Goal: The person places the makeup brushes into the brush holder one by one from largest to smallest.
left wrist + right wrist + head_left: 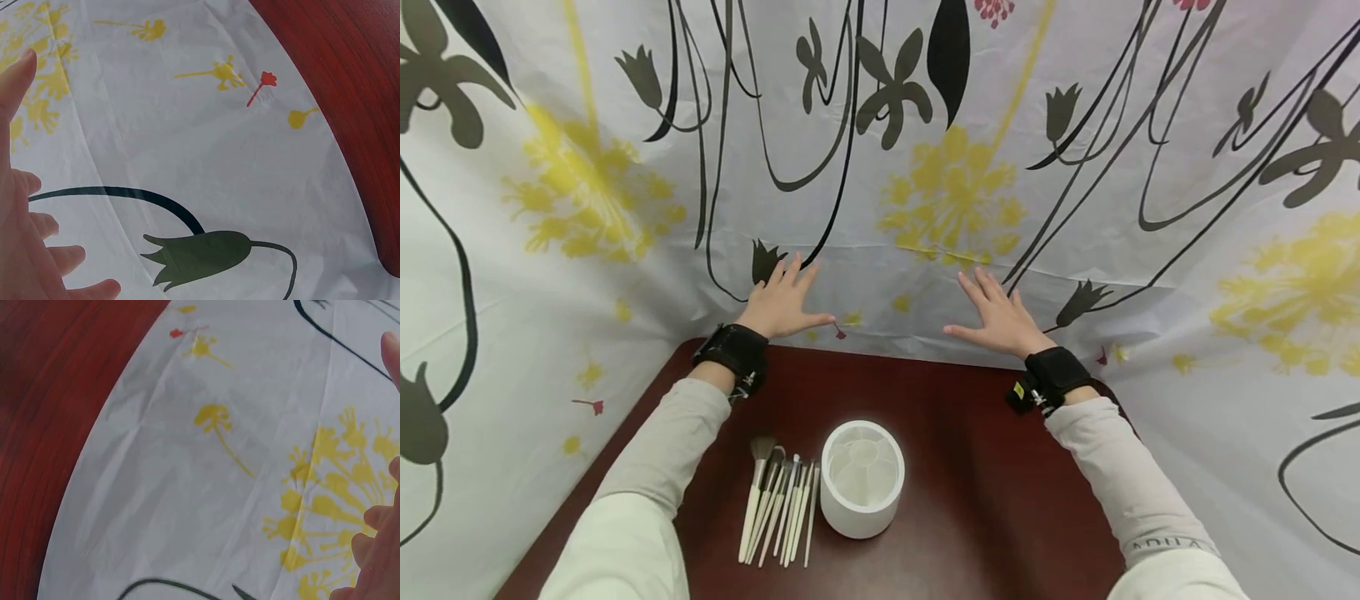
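Both arms reach forward past the far edge of a dark red table. The left hand (781,303) has its fingers spread and holds nothing; in the left wrist view its thumb and fingertips show along the left side. Likewise spread and bare is the right hand (997,320), whose fingertips appear at the right side of the right wrist view. Nearer the body, several makeup brushes (778,504) with pale handles lie side by side, bristles pointing away. Just right of them stands a white round holder (862,508) with divided compartments inside. Neither hand touches the brushes or the holder.
The dark red table (955,467) has a rounded far edge. A white curtain (865,217) printed with yellow, grey and black flowers hangs behind it and along both sides. Each wrist wears a black strap (730,350) with a small camera.
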Motion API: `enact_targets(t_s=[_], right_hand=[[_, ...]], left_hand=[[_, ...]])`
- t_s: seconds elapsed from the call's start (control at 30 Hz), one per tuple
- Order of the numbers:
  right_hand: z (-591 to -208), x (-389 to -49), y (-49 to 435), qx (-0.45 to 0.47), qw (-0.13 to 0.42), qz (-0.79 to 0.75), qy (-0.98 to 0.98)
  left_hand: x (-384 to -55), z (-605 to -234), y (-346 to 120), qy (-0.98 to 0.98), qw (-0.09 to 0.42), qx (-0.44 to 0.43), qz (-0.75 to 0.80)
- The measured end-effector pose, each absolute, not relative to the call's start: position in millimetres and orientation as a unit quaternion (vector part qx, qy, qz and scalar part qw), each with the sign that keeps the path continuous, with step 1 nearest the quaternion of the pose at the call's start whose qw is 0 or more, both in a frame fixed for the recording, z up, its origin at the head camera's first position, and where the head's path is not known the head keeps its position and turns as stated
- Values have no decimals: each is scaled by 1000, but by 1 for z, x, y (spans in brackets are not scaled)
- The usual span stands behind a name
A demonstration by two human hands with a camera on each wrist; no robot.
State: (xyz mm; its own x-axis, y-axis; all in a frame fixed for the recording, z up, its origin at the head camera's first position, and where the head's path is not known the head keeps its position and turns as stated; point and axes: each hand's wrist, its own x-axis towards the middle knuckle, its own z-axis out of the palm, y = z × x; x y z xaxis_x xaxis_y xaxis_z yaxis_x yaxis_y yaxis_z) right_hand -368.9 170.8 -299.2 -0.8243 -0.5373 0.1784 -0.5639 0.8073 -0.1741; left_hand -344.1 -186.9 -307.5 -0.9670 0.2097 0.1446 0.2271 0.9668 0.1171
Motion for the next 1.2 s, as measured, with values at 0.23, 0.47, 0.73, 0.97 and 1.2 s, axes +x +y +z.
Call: enact_targets(t_s=[0.23,0.47,0.73,0.97,1.2], right_hand=[[-312,-364,162,319,63,141,-935],[-325,-352,158,336,53,173,-924],[-342,-332,141,381,42,196,-902],[-357,-317,131,407,40,194,-892],[-376,-306,122,420,32,203,-884]], left_hand=[[-334,-310,-199,-988,86,-119,-54],[-324,-319,-207,-988,80,-121,-56],[-310,-330,-223,-989,79,-119,-46],[-303,-342,-229,-987,89,-124,-41],[-295,-356,-230,-987,80,-131,-44]])
